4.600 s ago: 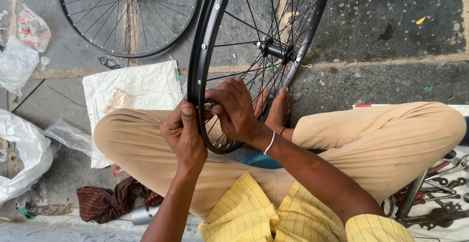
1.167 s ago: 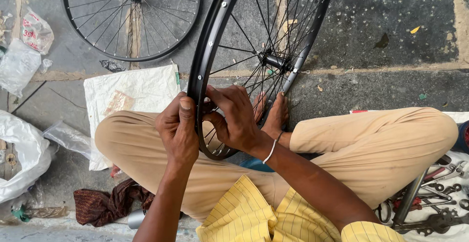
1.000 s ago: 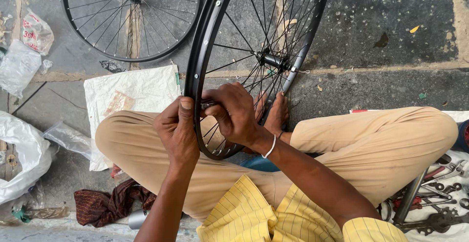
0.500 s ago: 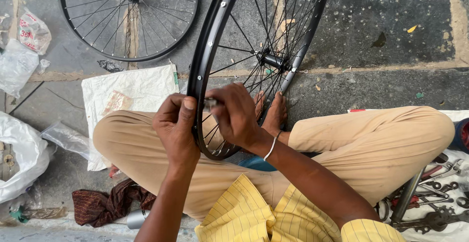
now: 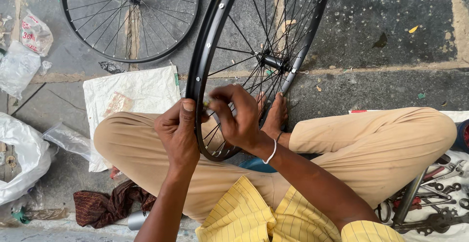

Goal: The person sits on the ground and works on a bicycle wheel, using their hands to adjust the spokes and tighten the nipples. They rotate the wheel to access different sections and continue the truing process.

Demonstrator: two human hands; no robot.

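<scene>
Two hands on upright wheel (image 5: 210, 42), left hand (image 5: 178, 134) gripping rim, right hand (image 5: 237, 117) fingers pinched on a spoke inside.

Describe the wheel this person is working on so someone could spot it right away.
Start at the seated person's crossed legs in tan trousers. Standing upright between them is a black spoked wheel, its rim pinched by the left hand and right hand. The other wheel lies flat on the pavement, untouched.

left hand (image 5: 178, 134) grips black rim (image 5: 198, 81) | right hand (image 5: 239, 117) pinches spoke
</scene>
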